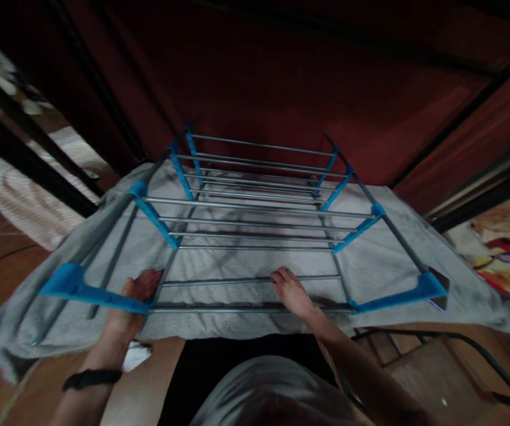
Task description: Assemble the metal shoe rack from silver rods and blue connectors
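The left hand [136, 294] lies at about 8 o'clock of the picture, with its fingers closed around the blue plastic side bracket [104, 294] and the metal post of the shoe rack [259, 225]. The right hand [291, 291] is near 6 o'clock, with the fingers bent over the front metal rods [219, 281] of the top tier; it seems to press or grip the rod, but I cannot tell how firmly. The rack stands in the middle of the view on a grey towel [415, 260] spread on the red tiled floor [6, 260], with lower tiers going toward 12 o'clock. In my judgement the step in hand is fitting or steadying the top tier of the rack. The next move probably calls for holding the frame square with the left hand while the right one seats the rods into the brackets evenly.
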Motion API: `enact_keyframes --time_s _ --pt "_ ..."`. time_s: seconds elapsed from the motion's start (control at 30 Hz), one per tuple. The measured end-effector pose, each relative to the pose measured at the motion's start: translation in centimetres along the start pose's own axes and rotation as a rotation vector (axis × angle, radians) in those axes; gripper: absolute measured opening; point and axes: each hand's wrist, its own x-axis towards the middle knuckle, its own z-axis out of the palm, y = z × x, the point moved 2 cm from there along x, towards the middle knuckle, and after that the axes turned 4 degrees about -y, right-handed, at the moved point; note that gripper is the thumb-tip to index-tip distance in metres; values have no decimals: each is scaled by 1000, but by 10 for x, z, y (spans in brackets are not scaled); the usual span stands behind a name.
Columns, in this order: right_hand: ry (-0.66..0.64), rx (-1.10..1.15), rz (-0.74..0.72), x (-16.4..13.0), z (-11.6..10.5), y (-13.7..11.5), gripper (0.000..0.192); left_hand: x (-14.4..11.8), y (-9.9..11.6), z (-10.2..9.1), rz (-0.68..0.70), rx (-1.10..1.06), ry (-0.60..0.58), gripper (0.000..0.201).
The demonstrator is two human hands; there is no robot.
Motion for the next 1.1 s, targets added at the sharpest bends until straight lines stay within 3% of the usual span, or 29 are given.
enact_keyframes --time_s 0.2,0.33,0.47,0.7,1.1 --pt "48 -82 -175 12 12 10 16 -6 -2 0 95 -62 -26 38" --pt "53 -136 -194 14 12 9 18 -6 -6 -2 99 -61 -26 35" --pt "115 -164 -176 15 -4 6 17 -5 -7 -3 108 -41 -27 36" --pt "205 -153 -292 -3 -41 -8 22 -7 -6 -4 156 -35 -21 40" --pt "271 -85 -306 -48 -66 -24 23 -41 29 -1 330 -46 18 41"
